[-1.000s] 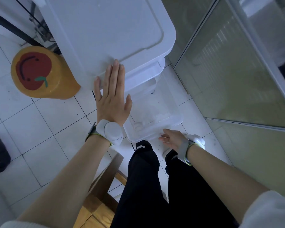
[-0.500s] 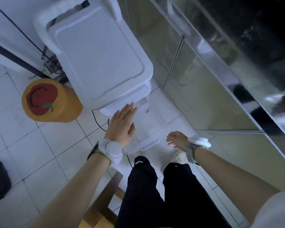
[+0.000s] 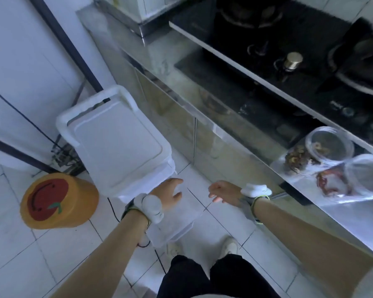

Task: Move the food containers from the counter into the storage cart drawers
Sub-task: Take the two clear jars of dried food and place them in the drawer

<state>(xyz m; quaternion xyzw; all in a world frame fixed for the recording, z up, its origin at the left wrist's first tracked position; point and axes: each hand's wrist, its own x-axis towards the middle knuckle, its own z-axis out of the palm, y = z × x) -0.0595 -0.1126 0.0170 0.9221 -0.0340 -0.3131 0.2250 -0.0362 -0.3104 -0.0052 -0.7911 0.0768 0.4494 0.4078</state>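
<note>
A white plastic storage cart (image 3: 116,138) stands on the tiled floor left of the steel counter. Its clear bottom drawer (image 3: 177,224) is pulled out toward me and looks empty. My left hand (image 3: 168,193) hovers over the drawer's back part with relaxed fingers, holding nothing. My right hand (image 3: 223,191) hangs in the air to the right of the drawer, fingers loosely curled and empty. Two clear food containers lie on the counter at the right: one with brown dried pieces (image 3: 319,147), one with red contents (image 3: 353,179), blurred.
An orange stool with a red apple face (image 3: 56,201) stands left of the cart. A black gas stove (image 3: 289,50) fills the counter's far part. The steel counter (image 3: 342,220) edge runs along the right. My feet (image 3: 202,248) stand just below the open drawer.
I have risen and the view has pulled back, bringing the counter and containers into sight. My left hand left the cart's top; my right hand let go of the drawer front and lifted.
</note>
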